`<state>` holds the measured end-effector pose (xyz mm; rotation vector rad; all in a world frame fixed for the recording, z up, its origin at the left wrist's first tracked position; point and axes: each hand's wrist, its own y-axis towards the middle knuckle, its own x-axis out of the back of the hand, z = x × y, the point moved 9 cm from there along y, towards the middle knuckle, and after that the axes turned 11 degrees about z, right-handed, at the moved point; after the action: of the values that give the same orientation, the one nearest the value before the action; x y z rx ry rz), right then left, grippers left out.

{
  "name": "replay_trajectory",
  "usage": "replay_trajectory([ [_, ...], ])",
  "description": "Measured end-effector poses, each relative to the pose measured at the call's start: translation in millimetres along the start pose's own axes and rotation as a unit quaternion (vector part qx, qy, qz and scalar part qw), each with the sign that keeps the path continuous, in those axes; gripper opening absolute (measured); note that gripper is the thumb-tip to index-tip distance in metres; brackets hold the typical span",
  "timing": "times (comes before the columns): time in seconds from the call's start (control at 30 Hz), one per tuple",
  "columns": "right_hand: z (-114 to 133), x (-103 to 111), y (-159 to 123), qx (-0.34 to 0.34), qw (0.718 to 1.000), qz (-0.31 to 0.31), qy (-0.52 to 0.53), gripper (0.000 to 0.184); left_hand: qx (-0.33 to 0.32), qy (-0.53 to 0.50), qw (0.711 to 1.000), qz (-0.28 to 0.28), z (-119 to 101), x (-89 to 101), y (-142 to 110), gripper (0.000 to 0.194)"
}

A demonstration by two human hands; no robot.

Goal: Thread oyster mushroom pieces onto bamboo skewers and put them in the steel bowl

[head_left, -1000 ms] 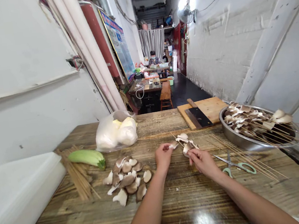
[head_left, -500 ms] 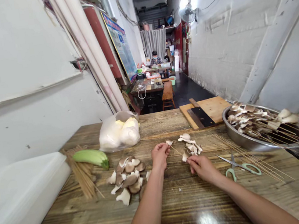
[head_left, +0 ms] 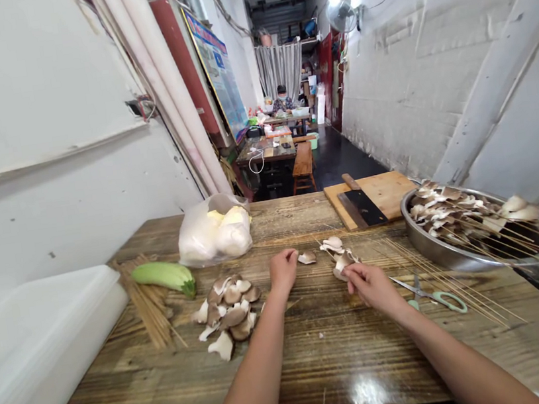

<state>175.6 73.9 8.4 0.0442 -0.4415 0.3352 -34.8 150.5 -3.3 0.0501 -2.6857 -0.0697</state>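
**Two hands at a half-threaded mushroom skewer**

The right hand [head_left: 372, 283] pinches the near end of one thin bamboo skewer threaded with pale mushroom slices [head_left: 338, 256], fingers closed on the stick. The skewer's long axis runs from that pinch away and slightly leftward, its far tip pointing toward the back edge of the worn wooden table [head_left: 322, 362]; the threaded slices, roughly four or five, bunch just beyond the fingertips.

The left hand [head_left: 283, 270] rests knuckles-up to the left of the skewer, fingers curled. Whether it holds anything I cannot tell. One loose brown-and-white mushroom slice [head_left: 307, 257] lies just beyond its fingertips, between the two hands.

Left of the left hand sits one heap of torn mushroom pieces [head_left: 227, 308], more than a dozen. Farther left lie one green zucchini-like gourd [head_left: 164, 276] and one bundle of bare bamboo sticks [head_left: 148, 306]. Beyond the heap is one clear plastic bag of white and yellow lumps [head_left: 214, 233].

Just right of the gripping hand lies one pair of green-handled scissors [head_left: 433, 296], over a loose spread of bare skewers [head_left: 441, 278]. Farther right stands one round steel basin of finished mushroom skewers [head_left: 473, 227]. Beyond the grip, one wooden cutting board [head_left: 383, 189] carries one dark cleaver [head_left: 361, 208].
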Motion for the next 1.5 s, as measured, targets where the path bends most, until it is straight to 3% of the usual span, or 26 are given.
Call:
replay_trajectory([
  [0.1, 2, 4, 0, 0.006, 0.999, -0.015, 0.037, 0.034, 0.018, 0.030, 0.999, 0.025, -6, -14.2, 3, 0.006],
  [0.2, 6, 3, -1, 0.023, 0.999, -0.022, 0.013, 0.035, 0.055, 0.057, 0.996, 0.041, 1, -21.3, -2, 0.014],
  [0.3, 8, 6, -1, 0.030, 0.999, -0.034, -0.001, 0.034, 0.050, 0.063, 0.992, 0.094, 9, -22.6, -11, 0.018],
  [0.33, 8, 8, -1, 0.030, 0.999, -0.041, -0.002, 0.034, 0.046, 0.059, 0.993, 0.089, 12, -17.4, -14, 0.020],
  [0.43, 7, 12, -1, 0.029, 0.998, -0.057, -0.005, 0.032, 0.068, 0.050, 0.996, 0.006, 20, 7.4, -14, 0.026],
  [0.5, 8, 12, -1, 0.031, 0.998, -0.059, -0.012, 0.033, 0.073, 0.057, 0.996, -0.008, 17, 9.0, -7, 0.030],
  [0.73, 5, 10, 1, 0.028, 0.997, -0.062, -0.025, 0.033, 0.075, 0.120, 0.985, 0.098, -2, -38.7, 17, 0.016],
  [0.97, 6, 12, 1, 0.034, 0.997, -0.065, -0.036, 0.032, 0.064, 0.062, 0.984, 0.154, 6, -51.4, 6, 0.016],
  [1.1, 10, 11, 0, 0.043, 0.996, -0.063, -0.044, 0.034, 0.090, -0.105, 0.979, 0.152, 11, -43.6, -10, 0.022],
  [1.27, 14, -2, -2, 0.056, 0.997, -0.023, -0.054, 0.033, 0.133, -0.407, 0.894, 0.133, 20, -43.0, -26, 0.030],
  [1.33, 14, -12, -2, 0.053, 0.997, 0.016, -0.060, 0.032, 0.130, -0.452, 0.873, 0.127, 22, -41.4, -26, 0.026],
  [1.5, 3, -26, -1, 0.027, 0.992, 0.083, -0.092, 0.032, 0.147, -0.489, 0.856, 0.075, 38, -29.2, -23, 0.013],
])
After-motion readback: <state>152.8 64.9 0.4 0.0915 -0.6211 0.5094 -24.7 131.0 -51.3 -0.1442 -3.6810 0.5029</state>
